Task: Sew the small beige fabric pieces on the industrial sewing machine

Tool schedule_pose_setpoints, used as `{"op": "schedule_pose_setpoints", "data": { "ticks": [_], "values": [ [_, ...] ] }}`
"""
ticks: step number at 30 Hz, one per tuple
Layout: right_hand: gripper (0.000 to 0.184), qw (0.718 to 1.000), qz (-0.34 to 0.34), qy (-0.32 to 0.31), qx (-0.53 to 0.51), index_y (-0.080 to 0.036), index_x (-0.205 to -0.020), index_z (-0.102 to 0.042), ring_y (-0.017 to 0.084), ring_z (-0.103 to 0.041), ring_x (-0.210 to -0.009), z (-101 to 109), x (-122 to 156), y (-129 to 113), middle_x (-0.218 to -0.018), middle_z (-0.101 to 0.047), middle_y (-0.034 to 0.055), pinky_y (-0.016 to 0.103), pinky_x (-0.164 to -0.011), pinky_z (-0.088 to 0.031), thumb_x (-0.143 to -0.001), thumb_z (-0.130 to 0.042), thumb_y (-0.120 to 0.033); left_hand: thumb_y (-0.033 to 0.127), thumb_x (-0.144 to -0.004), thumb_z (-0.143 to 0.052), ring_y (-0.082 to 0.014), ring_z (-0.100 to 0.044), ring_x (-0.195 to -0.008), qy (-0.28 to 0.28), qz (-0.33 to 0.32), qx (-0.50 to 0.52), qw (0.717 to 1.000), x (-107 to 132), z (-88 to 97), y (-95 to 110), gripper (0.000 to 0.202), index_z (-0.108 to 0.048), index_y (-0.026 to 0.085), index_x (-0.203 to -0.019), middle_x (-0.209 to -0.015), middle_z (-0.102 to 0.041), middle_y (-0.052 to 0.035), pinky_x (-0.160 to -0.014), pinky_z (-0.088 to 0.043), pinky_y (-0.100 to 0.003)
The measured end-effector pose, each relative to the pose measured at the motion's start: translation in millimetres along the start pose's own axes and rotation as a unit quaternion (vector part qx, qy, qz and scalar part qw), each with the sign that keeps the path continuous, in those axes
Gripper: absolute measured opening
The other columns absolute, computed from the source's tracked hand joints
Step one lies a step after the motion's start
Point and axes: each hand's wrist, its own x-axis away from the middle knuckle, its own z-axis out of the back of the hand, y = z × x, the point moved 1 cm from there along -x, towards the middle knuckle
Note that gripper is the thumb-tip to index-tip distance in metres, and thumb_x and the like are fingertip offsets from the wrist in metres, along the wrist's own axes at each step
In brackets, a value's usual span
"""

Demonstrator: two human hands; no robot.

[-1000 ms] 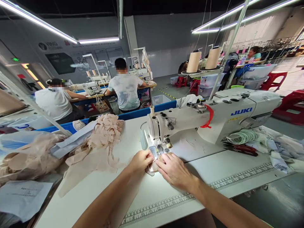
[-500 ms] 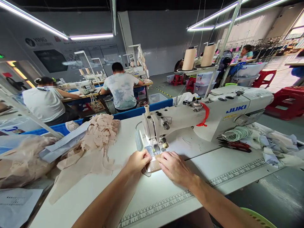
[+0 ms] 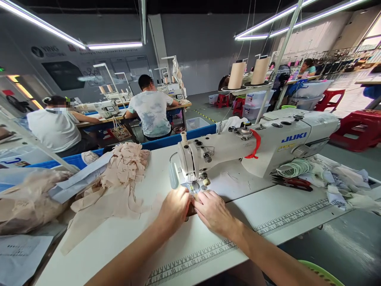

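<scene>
Showing only slightly between both hands, the tan cloth (image 3: 193, 210) lay on the surface (image 3: 99, 238), just nearside of the sewing machine's (image 3: 222, 151) head, its long axis hidden. Left hand (image 3: 175, 205) and right hand (image 3: 215, 211) touched it, equally near, fingers bent; whether either gripped, I couldn't tell.

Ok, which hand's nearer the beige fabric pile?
Left. The left hand is to the right of the beige fabric pile; the right hand is farther right, beyond the left hand.
</scene>
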Motion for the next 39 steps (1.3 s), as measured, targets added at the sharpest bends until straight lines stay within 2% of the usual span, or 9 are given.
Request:
{"op": "schedule_pose_setpoints", "data": {
  "ticks": [2,6,8,15,20,27,30,34,39],
  "values": [
    [0.013,1.0,-0.006,0.0,-0.004,-0.018,-0.088,-0.064,0.02,-0.046,-0.076,0.2,0.1,-0.6,-0.088,-0.06,0.0046,0.036,-0.068,-0.033,-0.094,-0.052,-0.016,0.013,-0.098,-0.036,-0.0231,-0.061,-0.085,0.016,-0.054,-0.01,0.998,11.0,-3.8,9.1,0.029,-0.064,0.015,-0.092,-0.096,-0.068,-0.0104,-0.073,-0.055,-0.036],
    [0.018,1.0,-0.015,-0.002,-0.016,-0.018,-0.104,-0.066,0.02,-0.047,-0.079,2.2,1.0,-1.6,-0.091,-0.061,0.0048,0.036,-0.071,-0.035,-0.097,-0.049,-0.018,0.01,-0.096,-0.041,-0.0232,-0.063,-0.09,0.037,-0.067,-0.023,0.997,26.7,-11.1,18.1,0.024,-0.063,0.009,-0.104,-0.102,-0.068,-0.0136,-0.081,-0.06,-0.036],
    [0.018,1.0,-0.016,-0.005,-0.018,-0.019,-0.103,-0.066,0.02,-0.048,-0.079,3.0,1.2,-1.6,-0.091,-0.061,0.0046,0.036,-0.071,-0.035,-0.097,-0.05,-0.018,0.009,-0.095,-0.041,-0.0239,-0.063,-0.092,0.04,-0.075,-0.038,0.996,28.6,-12.7,18.4,0.024,-0.063,0.009,-0.105,-0.102,-0.068,-0.0139,-0.084,-0.061,-0.037],
    [0.02,0.995,-0.084,0.037,-0.026,-0.019,-0.092,-0.067,0.02,-0.051,-0.078,1.1,0.3,15.2,-0.087,-0.061,0.0046,0.035,-0.074,-0.035,-0.098,-0.048,-0.015,0.012,-0.095,-0.04,-0.0245,-0.062,-0.092,0.051,-0.093,-0.065,0.992,15.8,-18.6,5.7,0.027,-0.064,0.008,-0.108,-0.101,-0.068,-0.0144,-0.082,-0.062,-0.037],
    [0.024,0.992,-0.114,0.044,-0.017,-0.019,-0.095,-0.068,0.02,-0.054,-0.078,-5.4,1.9,31.6,-0.089,-0.064,0.0049,0.035,-0.076,-0.034,-0.097,-0.046,-0.011,0.013,-0.098,-0.037,-0.0237,-0.062,-0.088,0.045,-0.1,-0.074,0.991,4.1,-24.1,-3.7,0.027,-0.064,0.013,-0.101,-0.096,-0.067,-0.0118,-0.077,-0.06,-0.036],
    [0.03,0.991,-0.126,0.04,-0.03,-0.019,-0.087,-0.067,0.018,-0.053,-0.072,-3.1,3.9,31.2,-0.085,-0.065,0.0051,0.034,-0.074,-0.035,-0.099,-0.041,-0.013,0.014,-0.099,-0.037,-0.0245,-0.061,-0.089,0.026,-0.092,-0.061,0.994,0.8,-29.5,-7.8,0.027,-0.063,0.014,-0.102,-0.096,-0.066,-0.012,-0.075,-0.059,-0.037],
    [0.027,0.982,-0.152,0.046,-0.098,-0.02,-0.094,-0.069,0.018,-0.058,-0.076,-2.9,1.4,33.0,-0.089,-0.068,0.0057,0.033,-0.074,-0.038,-0.099,-0.043,-0.017,0.013,-0.098,-0.037,-0.0246,-0.06,-0.092,0.029,-0.093,-0.061,0.993,1.5,-30.0,-7.5,0.027,-0.064,0.015,-0.103,-0.099,-0.066,-0.0124,-0.077,-0.059,-0.037],
    [0.022,0.943,-0.234,0.034,-0.233,-0.02,-0.09,-0.064,0.016,-0.058,-0.07,-5.4,-11.6,45.6,-0.084,-0.07,0.0042,0.027,-0.064,-0.038,-0.099,-0.046,-0.028,0.013,-0.098,-0.038,-0.0238,-0.06,-0.09,0.032,-0.102,-0.056,0.993,0.4,-27.8,-7.8,0.026,-0.063,0.016,-0.104,-0.098,-0.066,-0.0112,-0.079,-0.059,-0.037],
    [0.022,0.933,-0.257,0.042,-0.25,-0.021,-0.077,-0.055,0.014,-0.051,-0.065,-9.7,-27.8,59.4,-0.072,-0.064,0.0018,0.025,-0.061,-0.034,-0.096,-0.046,-0.026,0.012,-0.095,-0.039,-0.0243,-0.06,-0.09,0.023,-0.098,-0.064,0.993,-0.3,-28.1,-9.1,0.025,-0.063,0.016,-0.102,-0.098,-0.065,-0.0112,-0.077,-0.059,-0.037]
  ]
}}
